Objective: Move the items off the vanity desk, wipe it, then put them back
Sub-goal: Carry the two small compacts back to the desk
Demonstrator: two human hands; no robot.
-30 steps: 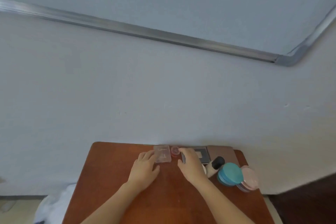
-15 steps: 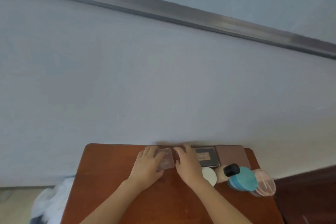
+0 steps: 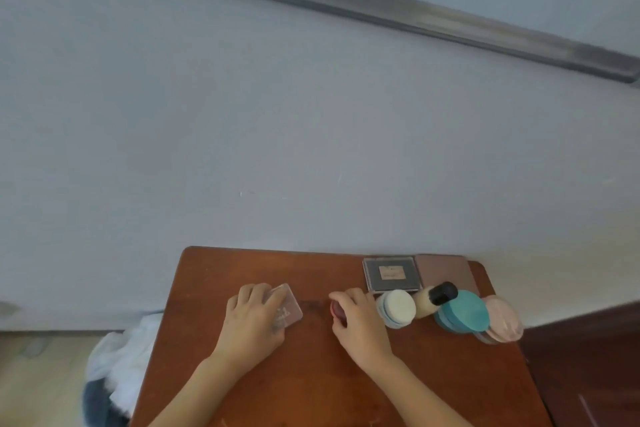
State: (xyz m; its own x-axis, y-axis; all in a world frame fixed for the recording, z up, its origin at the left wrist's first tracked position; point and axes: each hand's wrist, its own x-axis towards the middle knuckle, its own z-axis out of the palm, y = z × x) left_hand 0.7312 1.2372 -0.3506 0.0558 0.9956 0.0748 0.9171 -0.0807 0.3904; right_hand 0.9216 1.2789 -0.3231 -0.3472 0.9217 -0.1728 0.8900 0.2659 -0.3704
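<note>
My left hand (image 3: 254, 321) grips a clear plastic case (image 3: 287, 307) lying on the brown wooden desk (image 3: 311, 374), left of centre. My right hand (image 3: 360, 321) curls its fingers round a small red jar (image 3: 336, 311) near the desk's middle. Behind the right hand, by the wall, lie a dark square compact (image 3: 391, 274) and a brown flat palette (image 3: 445, 272). A white puff (image 3: 398, 308), a black-capped bottle (image 3: 434, 298), a teal round lid (image 3: 462, 312) and a pink round case (image 3: 504, 321) sit in a row to the right.
The desk stands against a pale blue-grey wall (image 3: 311, 149). A white and dark cloth heap (image 3: 117, 367) lies on the floor at the desk's left side. A dark wooden surface (image 3: 595, 364) borders the right edge.
Both hands have drawn back from the wall towards me. The left one pulled the clear case leftward, the right one brought the red jar to mid-desk. The camera has tilted.
</note>
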